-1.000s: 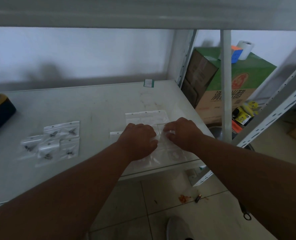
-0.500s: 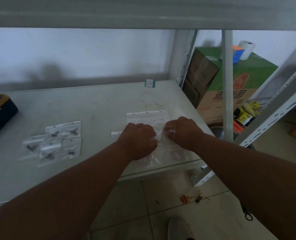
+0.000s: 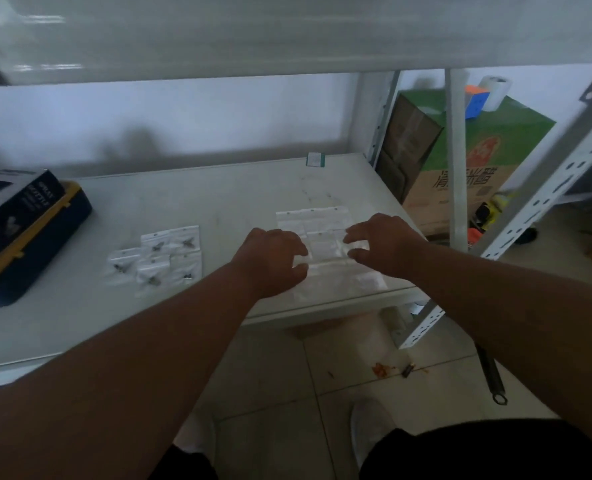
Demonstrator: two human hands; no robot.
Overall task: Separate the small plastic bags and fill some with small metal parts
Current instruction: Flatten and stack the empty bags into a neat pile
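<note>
A sheet of joined small clear plastic bags lies near the shelf's right front corner. My left hand pinches the left side of one bag strip, and my right hand pinches its right side, thumbs and fingers closed on the plastic. The strip is stretched between both hands, just above the sheet. To the left lies a cluster of several small bags holding metal parts.
A dark blue and yellow parts case with its lid up sits at the shelf's left. A small green packet lies at the back. White shelf posts stand right, with a cardboard box behind. Shelf edge is close.
My hands have moved apart, with a strip of bags now stretched between them. The camera view has shifted right and down, so the parts case shows more.
</note>
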